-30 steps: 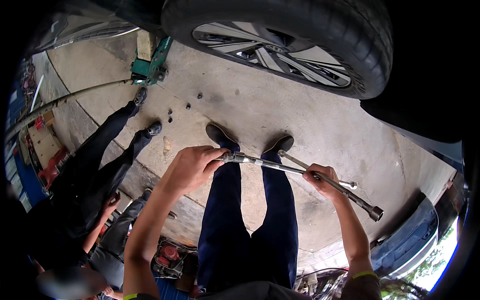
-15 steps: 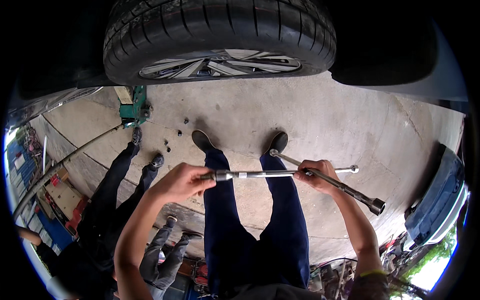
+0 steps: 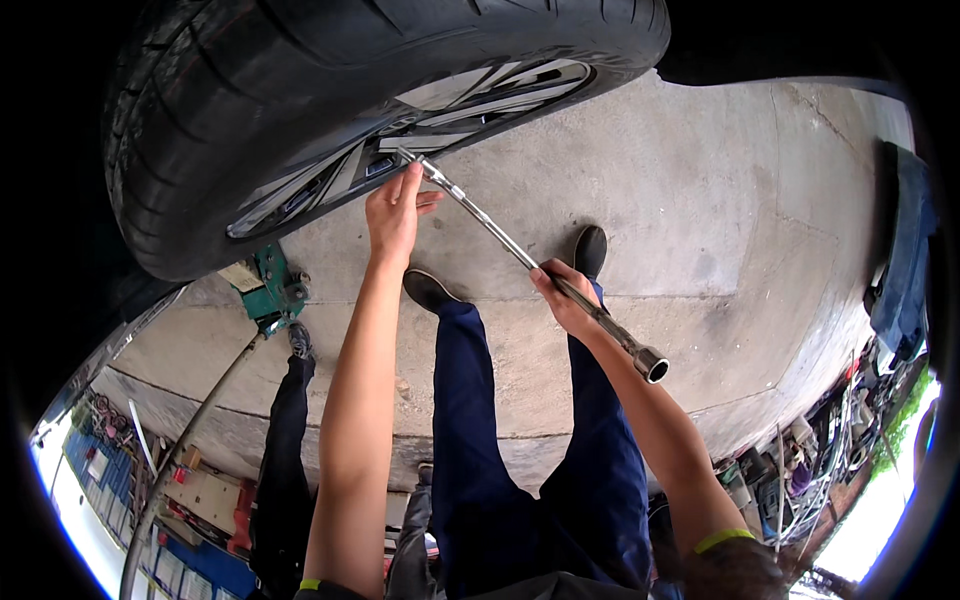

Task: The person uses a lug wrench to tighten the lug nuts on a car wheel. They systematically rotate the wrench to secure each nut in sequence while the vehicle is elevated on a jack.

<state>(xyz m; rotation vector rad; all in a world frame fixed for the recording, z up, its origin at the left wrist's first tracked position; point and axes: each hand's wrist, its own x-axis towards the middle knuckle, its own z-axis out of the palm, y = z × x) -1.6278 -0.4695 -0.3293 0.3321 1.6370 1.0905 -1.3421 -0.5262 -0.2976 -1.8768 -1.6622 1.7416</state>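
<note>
Wheel (image 3: 300, 110) with a fat black rubber tire and silver-and-black metal spokes (image 3: 440, 92) fills the top left. A long, shiny silver metal bar (image 3: 490, 225) slants from just beside the spokes down to the right hand (image 3: 568, 298). The right hand is curled around the bar's near end, pressed snug. Out of the other side of that hand sticks a thick, dull grey metal rod (image 3: 620, 340) with a round, hollow end. I cannot tell how the bar and the rod meet inside the hand.

The left hand (image 3: 398, 215) is up by the bar's far end, close to the wheel. Some of its fingers point up and some point to the right. I cannot tell if they pinch the bar or just prop it up. I also cannot tell if the bar's tip touches the wheel.

Below are two dark blue trouser legs (image 3: 470, 400) and two black shoes (image 3: 430, 290) on a pale grey concrete floor (image 3: 680, 200). To the left, under the tire in view, is a green metal jack (image 3: 270, 295) with a long thin pole (image 3: 190, 430). Another person's dark leg (image 3: 280, 450) is near it. A blue-grey curved panel (image 3: 905, 250) stands far right.
</note>
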